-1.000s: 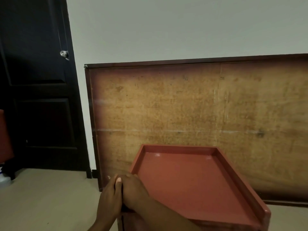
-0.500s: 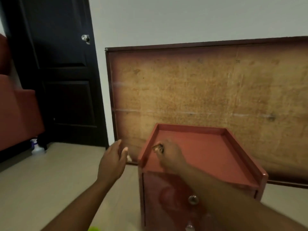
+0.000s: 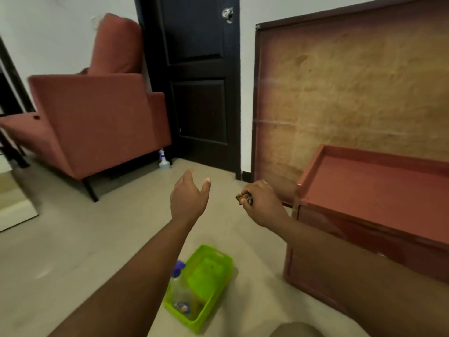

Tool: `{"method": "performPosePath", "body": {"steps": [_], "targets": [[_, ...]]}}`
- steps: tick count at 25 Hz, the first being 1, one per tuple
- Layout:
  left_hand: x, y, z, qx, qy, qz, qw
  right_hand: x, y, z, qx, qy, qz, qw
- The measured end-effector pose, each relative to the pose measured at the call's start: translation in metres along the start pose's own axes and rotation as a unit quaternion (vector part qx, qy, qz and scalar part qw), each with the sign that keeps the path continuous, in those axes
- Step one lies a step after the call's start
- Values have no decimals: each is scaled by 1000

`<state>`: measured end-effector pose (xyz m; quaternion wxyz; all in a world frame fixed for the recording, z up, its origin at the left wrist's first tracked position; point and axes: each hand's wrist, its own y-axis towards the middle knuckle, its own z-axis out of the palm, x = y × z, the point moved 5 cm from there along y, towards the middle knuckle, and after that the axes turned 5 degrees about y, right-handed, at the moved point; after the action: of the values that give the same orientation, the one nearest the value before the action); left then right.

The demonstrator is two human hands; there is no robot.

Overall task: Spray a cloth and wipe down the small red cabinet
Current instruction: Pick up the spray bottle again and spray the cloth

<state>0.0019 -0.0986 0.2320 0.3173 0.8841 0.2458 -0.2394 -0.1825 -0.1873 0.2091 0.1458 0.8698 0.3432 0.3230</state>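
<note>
The small red cabinet [image 3: 371, 190] stands at the right, its tray-like top bare. My right hand [image 3: 261, 203] hovers just left of the cabinet's corner, closed around a small bunched brownish cloth [image 3: 244, 198] that pokes out between the fingers. My left hand [image 3: 188, 198] is held open in the air further left, holding nothing. On the floor below my arms sits a green plastic basket [image 3: 213, 288] with a clear spray bottle [image 3: 178, 288] with a purple top lying in it.
A red armchair [image 3: 92, 117] stands at the left with another spray bottle [image 3: 164, 160] on the floor beside it. A dark door [image 3: 199, 81] is behind. A large wooden board [image 3: 352, 93] leans on the wall behind the cabinet.
My view has swung left and down, revealing the armchair and the basket. My hands have come off the cabinet's top corner; the right hand carried the bunched cloth left, past the edge.
</note>
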Motion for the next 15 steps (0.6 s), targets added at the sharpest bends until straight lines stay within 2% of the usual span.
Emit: {"method": "performPosePath", "body": {"steps": [4, 7, 12, 15], "targets": [[92, -18, -35, -13, 51, -96, 994, 59, -13, 62, 65, 43, -21, 997], [134, -42, -24, 45, 63, -165, 983, 74, -20, 75, 71, 56, -26, 996], [163, -82, 55, 134, 42, -209, 968, 64, -21, 73, 69, 46, -12, 997], [157, -99, 76, 127, 68, -222, 964, 55, -17, 67, 66, 29, -5, 997]]}}
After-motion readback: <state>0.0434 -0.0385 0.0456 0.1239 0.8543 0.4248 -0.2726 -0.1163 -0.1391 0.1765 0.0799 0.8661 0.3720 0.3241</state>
